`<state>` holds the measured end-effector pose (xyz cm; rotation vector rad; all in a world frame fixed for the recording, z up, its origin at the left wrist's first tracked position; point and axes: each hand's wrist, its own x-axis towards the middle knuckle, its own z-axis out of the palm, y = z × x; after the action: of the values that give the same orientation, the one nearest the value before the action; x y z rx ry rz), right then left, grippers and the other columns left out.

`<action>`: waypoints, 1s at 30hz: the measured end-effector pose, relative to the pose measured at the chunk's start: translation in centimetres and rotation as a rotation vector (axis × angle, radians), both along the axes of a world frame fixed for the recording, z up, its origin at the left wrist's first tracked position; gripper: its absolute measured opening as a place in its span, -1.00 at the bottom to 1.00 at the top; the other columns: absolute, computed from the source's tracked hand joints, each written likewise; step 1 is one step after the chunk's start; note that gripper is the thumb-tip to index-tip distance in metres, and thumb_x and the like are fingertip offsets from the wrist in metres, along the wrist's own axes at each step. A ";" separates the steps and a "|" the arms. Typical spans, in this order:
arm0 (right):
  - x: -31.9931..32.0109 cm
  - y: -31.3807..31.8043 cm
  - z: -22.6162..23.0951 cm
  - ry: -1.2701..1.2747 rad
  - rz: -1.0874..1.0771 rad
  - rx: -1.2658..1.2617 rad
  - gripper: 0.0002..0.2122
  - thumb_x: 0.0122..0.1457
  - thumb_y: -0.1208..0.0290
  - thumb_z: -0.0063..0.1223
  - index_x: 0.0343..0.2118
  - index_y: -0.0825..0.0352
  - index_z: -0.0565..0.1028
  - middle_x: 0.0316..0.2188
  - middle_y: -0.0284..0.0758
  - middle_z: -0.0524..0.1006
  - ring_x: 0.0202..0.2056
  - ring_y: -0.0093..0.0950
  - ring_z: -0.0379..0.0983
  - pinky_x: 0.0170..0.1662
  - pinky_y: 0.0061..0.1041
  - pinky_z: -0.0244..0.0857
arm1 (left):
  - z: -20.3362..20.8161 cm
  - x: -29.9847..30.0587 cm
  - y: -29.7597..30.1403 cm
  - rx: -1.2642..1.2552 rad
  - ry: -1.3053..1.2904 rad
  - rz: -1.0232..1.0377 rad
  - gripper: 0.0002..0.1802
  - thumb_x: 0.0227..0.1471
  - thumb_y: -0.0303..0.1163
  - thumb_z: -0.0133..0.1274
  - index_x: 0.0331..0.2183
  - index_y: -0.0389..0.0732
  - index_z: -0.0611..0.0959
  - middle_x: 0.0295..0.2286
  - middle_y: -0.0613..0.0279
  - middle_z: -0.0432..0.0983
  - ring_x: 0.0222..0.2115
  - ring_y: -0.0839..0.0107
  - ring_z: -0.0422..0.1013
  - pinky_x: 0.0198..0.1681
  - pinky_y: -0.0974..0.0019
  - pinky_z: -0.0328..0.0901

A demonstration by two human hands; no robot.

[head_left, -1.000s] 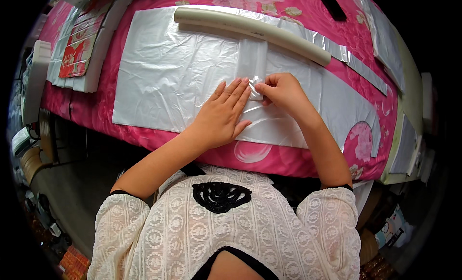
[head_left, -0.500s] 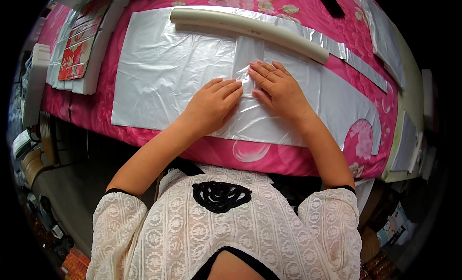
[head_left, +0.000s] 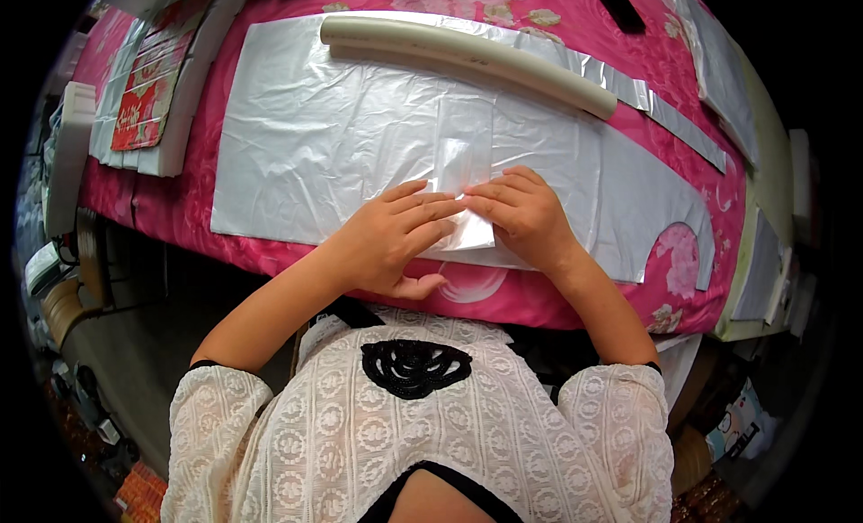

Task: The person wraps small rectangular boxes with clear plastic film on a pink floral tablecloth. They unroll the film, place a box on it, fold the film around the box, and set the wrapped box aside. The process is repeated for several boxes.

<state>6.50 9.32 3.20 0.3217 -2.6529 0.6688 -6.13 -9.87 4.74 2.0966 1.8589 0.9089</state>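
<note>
A stack of thin, whitish plastic bags (head_left: 306,137) lies flat in front of me. A narrow folded plastic bag (head_left: 467,155) rests across its middle, shiny and creased, its near end close to the stack's front edge. My left hand (head_left: 395,231) lies over the left side of that folded bag, fingers stretched out and thumb spread toward me. From the right, my right hand (head_left: 529,213) grips the folded bag's edge with its fingers together. Its thumb is hidden. The fingertips of both hands almost meet on the plastic.
A long cream tube (head_left: 467,57) lies across the far part of the stack. Beyond it a silvery strip (head_left: 683,132) runs right over the pink flowered tablecloth (head_left: 620,47). Wrapped packs (head_left: 153,101) stand at the left, and more plastic sheets (head_left: 719,74) lie at the far right.
Both hands have slid toward me along the folded bag. The left hand's thumb has spread out, and the right hand's fingers have drawn in at the bag's edge.
</note>
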 end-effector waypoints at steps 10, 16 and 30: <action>1.1 -0.7 -0.4 -0.106 -0.184 -0.314 -0.82 -0.13 0.53 0.13 -0.38 0.29 0.55 -0.45 -0.34 0.55 -0.43 -0.40 0.45 -0.37 -0.50 0.30 | -1.6 1.1 -0.5 -0.148 -0.224 0.284 -0.36 -0.21 -0.44 0.17 -0.01 -0.21 0.38 -0.19 0.19 0.49 -0.12 0.24 0.39 -0.05 0.23 0.21; -1.6 -0.3 1.0 -0.528 -0.511 -0.634 -0.76 0.06 0.29 0.00 -0.50 0.40 0.56 -0.68 -0.24 0.49 -0.63 -0.35 0.42 -0.47 -0.46 0.26 | -1.4 -0.3 2.6 -0.209 -0.625 0.635 -0.47 -0.09 -0.46 0.09 -0.03 -0.40 0.37 -0.56 0.05 0.54 -0.56 0.22 0.48 -0.44 0.30 0.34; -4.7 2.1 1.4 -0.907 -0.502 -0.739 -0.67 0.04 0.28 -0.03 -0.74 0.40 0.49 -0.77 -0.32 0.46 -0.68 -0.56 0.37 -0.51 -0.54 0.24 | -1.9 0.8 4.9 -0.001 0.075 0.384 -0.26 -0.09 -0.28 0.09 0.09 -0.36 0.22 0.03 -0.05 0.20 0.05 0.08 0.15 0.10 0.11 0.07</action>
<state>1.77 11.47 4.59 -1.0328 -2.7376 1.8146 -5.33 -5.01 2.86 1.8253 2.3509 0.9124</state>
